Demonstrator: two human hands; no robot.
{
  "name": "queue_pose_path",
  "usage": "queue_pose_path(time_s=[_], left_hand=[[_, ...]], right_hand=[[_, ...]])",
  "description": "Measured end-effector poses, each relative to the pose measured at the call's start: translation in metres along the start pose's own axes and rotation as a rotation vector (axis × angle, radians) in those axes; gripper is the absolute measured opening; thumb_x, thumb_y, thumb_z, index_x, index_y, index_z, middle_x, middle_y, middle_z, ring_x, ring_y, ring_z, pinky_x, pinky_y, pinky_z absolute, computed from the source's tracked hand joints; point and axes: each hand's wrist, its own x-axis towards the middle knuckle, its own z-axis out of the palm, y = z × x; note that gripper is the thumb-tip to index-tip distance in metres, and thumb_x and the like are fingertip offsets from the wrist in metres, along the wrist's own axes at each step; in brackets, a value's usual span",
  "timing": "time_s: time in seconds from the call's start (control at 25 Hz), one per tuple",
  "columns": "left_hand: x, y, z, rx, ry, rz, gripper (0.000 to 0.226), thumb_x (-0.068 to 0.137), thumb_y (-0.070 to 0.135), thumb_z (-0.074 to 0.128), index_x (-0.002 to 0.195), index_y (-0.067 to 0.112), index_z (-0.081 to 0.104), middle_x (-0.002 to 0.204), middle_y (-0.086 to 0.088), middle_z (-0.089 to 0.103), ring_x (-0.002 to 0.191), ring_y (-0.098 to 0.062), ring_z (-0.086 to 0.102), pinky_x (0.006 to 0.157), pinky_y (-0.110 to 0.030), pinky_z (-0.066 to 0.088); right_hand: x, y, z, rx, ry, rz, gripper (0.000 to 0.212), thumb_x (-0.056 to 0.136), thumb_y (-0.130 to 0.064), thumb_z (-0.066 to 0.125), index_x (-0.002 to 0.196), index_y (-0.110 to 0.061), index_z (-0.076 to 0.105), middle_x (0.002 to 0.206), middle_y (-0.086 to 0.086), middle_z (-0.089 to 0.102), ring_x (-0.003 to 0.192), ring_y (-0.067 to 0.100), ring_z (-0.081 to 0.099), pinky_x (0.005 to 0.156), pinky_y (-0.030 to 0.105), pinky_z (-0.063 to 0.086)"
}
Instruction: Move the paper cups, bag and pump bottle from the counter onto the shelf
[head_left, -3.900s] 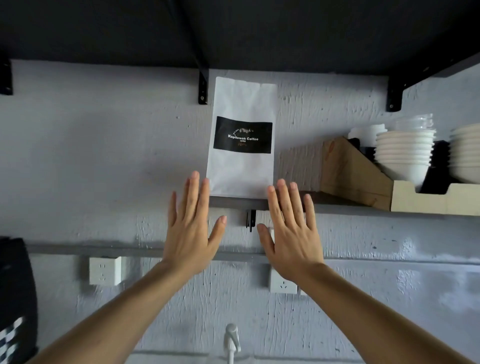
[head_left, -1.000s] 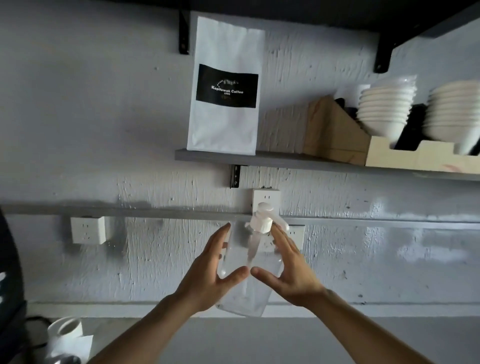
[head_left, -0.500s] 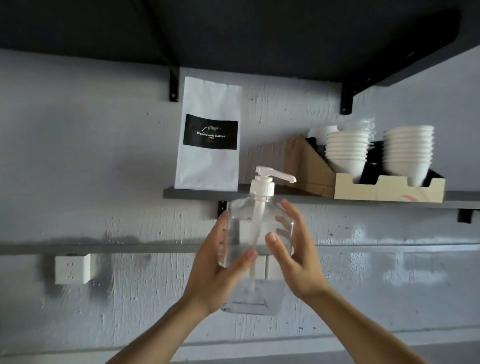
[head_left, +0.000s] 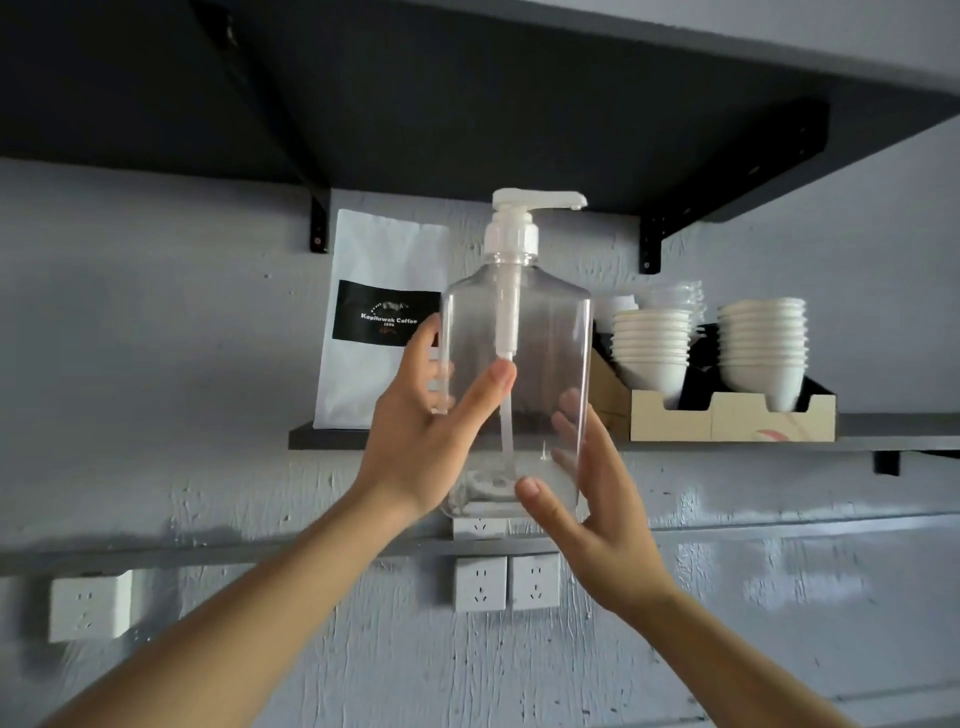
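Both hands hold a clear, empty pump bottle (head_left: 540, 332) with a white pump head upright in front of the shelf (head_left: 332, 435). My left hand (head_left: 426, 431) grips its left side, thumb across the front. My right hand (head_left: 592, 514) cups its lower right corner. The bottle's base hangs below shelf level. A white coffee bag (head_left: 374, 332) with a black label stands on the shelf's left end, partly behind the bottle. Two stacks of white paper cups (head_left: 652, 343) sit in a wooden holder (head_left: 727, 418) on the shelf to the right.
A dark upper shelf (head_left: 467, 104) on black brackets overhangs just above the pump head. Wall sockets (head_left: 506, 582) and a grey rail (head_left: 208, 551) run below the shelf. The gap between bag and cup holder is hidden behind the bottle.
After leaving the bag on the shelf, my hands picked up the pump bottle and have raised it from below the shelf up to shelf height, slightly rightward.
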Motion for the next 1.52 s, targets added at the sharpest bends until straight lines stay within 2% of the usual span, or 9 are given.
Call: queue_pose_path(time_s=[0.16, 0.28, 0.48, 0.56, 0.68, 0.84, 1.12, 1.36, 1.52], left_hand=[[0.034, 0.008, 0.005, 0.099, -0.074, -0.04, 0.105, 0.068, 0.087, 0.053, 0.148, 0.023, 0.031, 0.151, -0.001, 0.048, 0.134, -0.017, 0.049, 0.11, -0.04, 0.042], [0.046, 0.006, 0.008, 0.117, -0.156, -0.024, 0.089, 0.076, 0.078, 0.055, 0.145, 0.023, 0.039, 0.152, 0.005, 0.048, 0.139, -0.015, 0.043, 0.113, -0.037, 0.035], [0.052, -0.008, 0.019, 0.228, -0.051, -0.028, 0.056, 0.09, 0.047, 0.066, 0.135, 0.017, 0.054, 0.113, 0.03, 0.058, 0.12, -0.008, 0.053, 0.086, -0.015, 0.039], [0.057, -0.015, 0.025, 0.273, -0.013, -0.037, 0.043, 0.091, 0.038, 0.07, 0.124, 0.013, 0.059, 0.109, 0.023, 0.06, 0.118, -0.012, 0.056, 0.085, -0.019, 0.04], [0.067, -0.024, 0.031, 0.36, 0.012, -0.078, 0.038, 0.09, 0.035, 0.071, 0.115, 0.009, 0.06, 0.126, -0.006, 0.066, 0.119, -0.022, 0.059, 0.09, -0.031, 0.046], [0.079, -0.032, 0.039, 0.424, 0.021, -0.14, 0.04, 0.089, 0.036, 0.071, 0.113, 0.005, 0.06, 0.119, -0.013, 0.068, 0.113, -0.03, 0.063, 0.094, -0.046, 0.054], [0.088, -0.04, 0.056, 0.532, 0.046, -0.222, 0.051, 0.094, 0.036, 0.065, 0.134, 0.008, 0.049, 0.136, -0.013, 0.06, 0.121, -0.029, 0.058, 0.089, -0.032, 0.046], [0.09, -0.047, 0.062, 0.541, 0.048, -0.257, 0.061, 0.096, 0.037, 0.061, 0.146, 0.009, 0.038, 0.145, -0.013, 0.053, 0.13, -0.031, 0.052, 0.099, -0.036, 0.044], [0.084, -0.036, 0.055, 0.443, 0.117, -0.175, 0.065, 0.092, 0.026, 0.07, 0.145, 0.011, 0.036, 0.143, -0.007, 0.054, 0.131, -0.026, 0.052, 0.092, -0.026, 0.041]], right_hand=[[0.026, -0.006, -0.003, -0.063, 0.028, 0.038, 0.063, 0.097, -0.037, 0.063, 0.14, -0.065, 0.027, 0.141, -0.049, 0.04, 0.133, -0.018, 0.041, 0.101, 0.003, 0.035], [0.041, 0.003, -0.008, -0.113, 0.056, 0.059, 0.069, 0.098, -0.015, 0.062, 0.131, -0.068, 0.032, 0.128, -0.054, 0.047, 0.122, -0.026, 0.045, 0.096, 0.001, 0.038], [0.069, 0.025, -0.02, -0.176, 0.077, 0.204, 0.043, 0.09, -0.01, 0.072, 0.128, -0.024, 0.055, 0.123, 0.002, 0.066, 0.113, 0.019, 0.065, 0.099, 0.047, 0.052], [0.081, 0.03, -0.021, -0.233, 0.081, 0.271, 0.036, 0.088, -0.012, 0.075, 0.12, -0.017, 0.06, 0.119, 0.013, 0.063, 0.107, 0.027, 0.064, 0.095, 0.051, 0.053], [0.092, 0.034, -0.018, -0.262, 0.077, 0.354, 0.038, 0.087, -0.014, 0.076, 0.121, -0.018, 0.059, 0.119, 0.008, 0.065, 0.107, 0.023, 0.065, 0.096, 0.044, 0.054], [0.1, 0.047, -0.019, -0.304, 0.061, 0.475, 0.047, 0.087, -0.016, 0.076, 0.128, -0.015, 0.053, 0.12, 0.004, 0.065, 0.108, 0.019, 0.061, 0.087, 0.03, 0.051], [0.111, 0.063, -0.018, -0.336, -0.008, 0.607, 0.043, 0.09, -0.008, 0.071, 0.123, -0.013, 0.045, 0.112, 0.004, 0.06, 0.084, 0.008, 0.054, 0.053, 0.012, 0.036], [0.112, 0.07, -0.022, -0.322, -0.056, 0.642, 0.047, 0.091, -0.004, 0.069, 0.129, -0.011, 0.042, 0.096, -0.007, 0.051, 0.077, 0.006, 0.051, 0.053, 0.012, 0.039], [0.108, 0.057, -0.023, -0.343, 0.002, 0.5, 0.061, 0.085, -0.002, 0.072, 0.134, -0.01, 0.036, 0.122, 0.002, 0.053, 0.096, 0.013, 0.053, 0.058, 0.008, 0.044]])
